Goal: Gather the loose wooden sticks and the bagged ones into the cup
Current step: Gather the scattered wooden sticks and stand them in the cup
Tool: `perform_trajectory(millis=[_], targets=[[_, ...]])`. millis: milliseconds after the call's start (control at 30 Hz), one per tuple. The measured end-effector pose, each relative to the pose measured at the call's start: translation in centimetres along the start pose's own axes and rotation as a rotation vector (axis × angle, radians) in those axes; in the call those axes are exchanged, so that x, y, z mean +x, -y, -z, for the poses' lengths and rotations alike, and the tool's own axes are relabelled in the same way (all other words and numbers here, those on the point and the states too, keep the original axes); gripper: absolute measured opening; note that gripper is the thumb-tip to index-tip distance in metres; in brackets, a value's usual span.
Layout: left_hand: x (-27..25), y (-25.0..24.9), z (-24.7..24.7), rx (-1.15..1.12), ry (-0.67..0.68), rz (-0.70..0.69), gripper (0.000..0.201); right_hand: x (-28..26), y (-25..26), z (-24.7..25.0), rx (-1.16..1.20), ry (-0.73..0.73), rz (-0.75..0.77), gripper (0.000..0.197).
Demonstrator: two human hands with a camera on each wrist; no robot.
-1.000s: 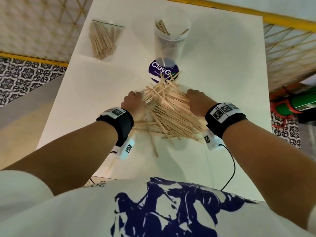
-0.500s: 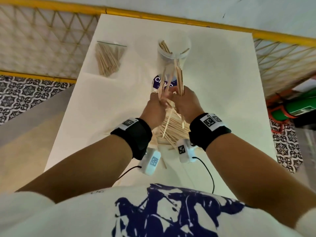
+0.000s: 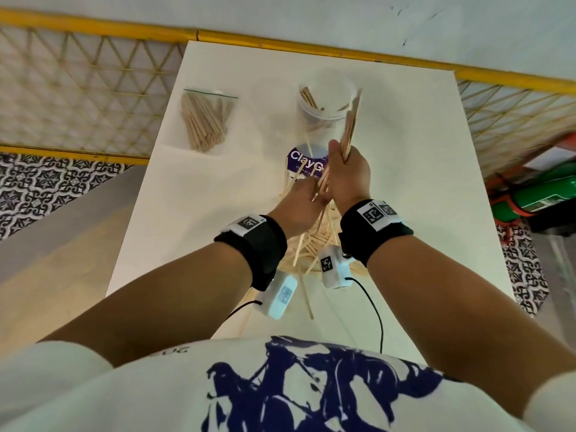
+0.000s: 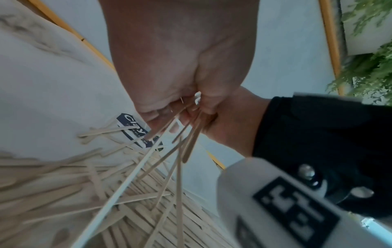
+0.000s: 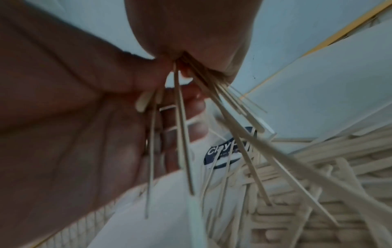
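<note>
A clear plastic cup (image 3: pixel 327 120) with a few sticks in it stands at the table's far middle. My right hand (image 3: pixel 347 173) grips a bundle of wooden sticks (image 3: pixel 351 126), raised upright, its top ends by the cup's right rim. My left hand (image 3: pixel 300 202), just below and left of it, curls round the bundle's lower ends. In the wrist views, sticks (image 4: pixel 180 151) fan down from both fists (image 5: pixel 182 134). The loose pile (image 3: pixel 311 241) lies on the table under my wrists. The bag of sticks (image 3: pixel 207 120) lies at the far left.
A round purple label (image 3: pixel 304 165) lies on the white table (image 3: pixel 218 213) in front of the cup. A yellow lattice fence (image 3: pixel 78 88) runs behind and beside the table. A green cylinder (image 3: pixel 536 198) lies on the floor to the right.
Both hands closed in on the pile, lifted a bundle of sticks off it and carried it up. The right hand now holds it higher, beside the cup's rim.
</note>
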State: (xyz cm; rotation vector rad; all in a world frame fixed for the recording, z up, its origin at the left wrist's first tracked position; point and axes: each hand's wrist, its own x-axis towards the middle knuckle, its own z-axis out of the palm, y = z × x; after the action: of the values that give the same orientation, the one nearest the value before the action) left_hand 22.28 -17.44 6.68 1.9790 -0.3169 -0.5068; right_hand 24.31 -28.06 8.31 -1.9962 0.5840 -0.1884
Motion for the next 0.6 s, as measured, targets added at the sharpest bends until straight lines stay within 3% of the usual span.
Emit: perform_trajectory(millis=[133,267,367,500,533,600], targets=[[-0.2,1.2,1.0,0.009,-0.01,0.063,0.035,0.0,1.1,0.9,0.302,0.046,-0.017,0.012],[-0.3,1.5,1.6,-0.203,-0.037,0.214,0.047,0.9,1.9,1.7,0.401,0.036,0.011,0.008],[-0.3,1.5,2.1,-0.379,-0.152,0.272,0.063,1.7,2.9,2.8,0.502,0.036,0.005,0.01],[0.2,0.8,2.6,-0.422,-0.515,0.251,0.043,2.2,5.4,4.8,0.671,0.108,0.056,0.018],[0.4,0.5,2.6,-0.44,-0.542,0.225,0.036,2.2,6.1,5.1,0.702,0.113,0.078,0.017],[0.6,-0.4,2.4,-0.574,-0.43,0.236,0.027,2.2,7.3,5.3,0.764,0.092,0.112,0.015]])
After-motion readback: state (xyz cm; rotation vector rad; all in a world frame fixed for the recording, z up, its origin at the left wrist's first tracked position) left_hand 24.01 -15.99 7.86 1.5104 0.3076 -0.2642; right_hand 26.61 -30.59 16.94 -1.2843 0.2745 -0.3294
